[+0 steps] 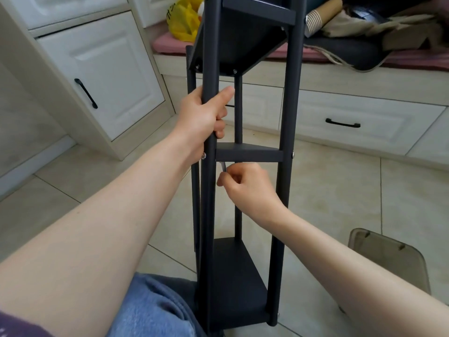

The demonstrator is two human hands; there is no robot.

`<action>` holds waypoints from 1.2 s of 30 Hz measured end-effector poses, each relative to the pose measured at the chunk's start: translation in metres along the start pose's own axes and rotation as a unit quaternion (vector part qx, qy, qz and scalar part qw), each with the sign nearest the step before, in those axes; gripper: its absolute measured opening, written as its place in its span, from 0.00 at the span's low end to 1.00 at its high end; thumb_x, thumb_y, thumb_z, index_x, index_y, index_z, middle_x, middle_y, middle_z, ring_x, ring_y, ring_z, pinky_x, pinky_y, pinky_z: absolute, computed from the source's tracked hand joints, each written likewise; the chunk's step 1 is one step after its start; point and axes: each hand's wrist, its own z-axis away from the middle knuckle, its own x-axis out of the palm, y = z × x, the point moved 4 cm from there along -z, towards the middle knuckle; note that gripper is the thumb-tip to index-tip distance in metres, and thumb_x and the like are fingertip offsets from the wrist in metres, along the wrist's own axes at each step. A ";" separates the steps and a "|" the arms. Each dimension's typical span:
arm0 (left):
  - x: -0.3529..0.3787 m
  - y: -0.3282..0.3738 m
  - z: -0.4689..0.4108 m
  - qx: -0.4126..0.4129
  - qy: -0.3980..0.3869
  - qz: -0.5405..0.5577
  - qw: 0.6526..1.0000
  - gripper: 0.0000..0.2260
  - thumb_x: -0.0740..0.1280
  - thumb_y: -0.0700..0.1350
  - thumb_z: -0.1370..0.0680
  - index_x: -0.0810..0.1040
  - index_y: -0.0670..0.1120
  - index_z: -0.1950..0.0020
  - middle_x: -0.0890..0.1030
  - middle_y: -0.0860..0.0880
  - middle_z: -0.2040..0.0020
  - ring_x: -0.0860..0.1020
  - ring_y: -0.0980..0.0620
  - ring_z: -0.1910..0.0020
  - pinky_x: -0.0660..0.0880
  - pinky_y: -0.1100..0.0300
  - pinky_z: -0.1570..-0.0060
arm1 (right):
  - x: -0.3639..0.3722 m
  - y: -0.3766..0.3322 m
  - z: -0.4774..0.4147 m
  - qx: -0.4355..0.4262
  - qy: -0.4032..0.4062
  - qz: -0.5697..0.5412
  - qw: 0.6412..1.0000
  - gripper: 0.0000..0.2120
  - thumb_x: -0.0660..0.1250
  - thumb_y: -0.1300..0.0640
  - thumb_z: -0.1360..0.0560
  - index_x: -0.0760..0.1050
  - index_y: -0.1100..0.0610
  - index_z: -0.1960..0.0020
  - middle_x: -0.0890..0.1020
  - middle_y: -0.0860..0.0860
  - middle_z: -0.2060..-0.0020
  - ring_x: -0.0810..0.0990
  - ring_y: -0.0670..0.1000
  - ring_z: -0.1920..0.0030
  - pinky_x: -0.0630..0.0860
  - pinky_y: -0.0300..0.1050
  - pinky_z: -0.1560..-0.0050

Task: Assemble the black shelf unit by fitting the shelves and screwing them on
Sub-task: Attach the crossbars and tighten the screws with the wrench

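The black shelf unit (289, 98) stands upright in front of me on the tiled floor, with round black posts and three shelves fitted. My left hand (204, 115) grips the near left post just above the middle shelf (250, 154). Just under that shelf, my right hand (245, 186) pinches a small silver hex key (223, 166) whose tip points up at the shelf's underside by the left post. Silver screw heads (293, 155) show on the posts at the shelf's level. The lower shelf (238, 276) sits near my knee.
White cabinets (104, 76) with black handles stand to the left and behind. A bench behind carries a yellow bag (182, 23), cardboard and a dark cushion. A translucent grey stool (388, 259) sits at the lower right. My jeans-clad knee (155, 310) is beside the unit's base.
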 end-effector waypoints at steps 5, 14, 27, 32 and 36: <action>-0.002 -0.001 0.000 0.001 -0.003 0.005 1.000 0.09 0.71 0.50 0.20 0.72 0.49 0.53 0.68 0.55 0.71 0.64 0.57 0.75 0.68 0.64 0.73 | 0.004 -0.002 -0.002 -0.036 0.021 -0.003 0.999 0.12 0.63 0.60 0.20 0.82 0.65 0.57 0.78 0.57 0.71 0.69 0.47 0.73 0.66 0.33 0.71; -0.007 -0.001 0.000 -0.003 0.006 0.005 1.000 0.10 0.71 0.50 0.20 0.70 0.49 0.52 0.67 0.55 0.71 0.64 0.57 0.75 0.68 0.64 0.73 | 0.019 0.003 -0.003 -0.060 0.061 -0.042 0.995 0.16 0.65 0.59 0.19 0.76 0.57 0.66 0.75 0.48 0.74 0.75 0.47 0.70 0.68 0.30 0.69; -0.004 0.001 0.000 -0.008 0.001 0.008 1.000 0.10 0.70 0.50 0.20 0.70 0.50 0.53 0.66 0.55 0.71 0.63 0.57 0.75 0.67 0.65 0.73 | 0.045 0.019 -0.016 -0.064 0.125 -0.148 0.979 0.13 0.66 0.58 0.20 0.81 0.64 0.59 0.80 0.61 0.68 0.77 0.62 0.65 0.77 0.54 0.60; -0.004 0.001 0.000 -0.007 0.000 0.004 1.000 0.10 0.70 0.51 0.20 0.70 0.49 0.52 0.66 0.54 0.70 0.64 0.57 0.75 0.67 0.65 0.73 | 0.044 0.021 -0.016 -0.063 0.125 -0.156 0.978 0.12 0.66 0.59 0.20 0.81 0.64 0.58 0.82 0.57 0.67 0.80 0.58 0.63 0.79 0.54 0.54; -0.005 0.000 0.000 -0.008 0.004 0.007 1.000 0.10 0.70 0.51 0.20 0.71 0.49 0.50 0.67 0.55 0.71 0.64 0.57 0.75 0.68 0.65 0.73 | 0.038 0.026 -0.009 -0.054 0.105 -0.130 0.984 0.13 0.65 0.59 0.19 0.81 0.63 0.60 0.80 0.57 0.69 0.77 0.55 0.66 0.74 0.41 0.61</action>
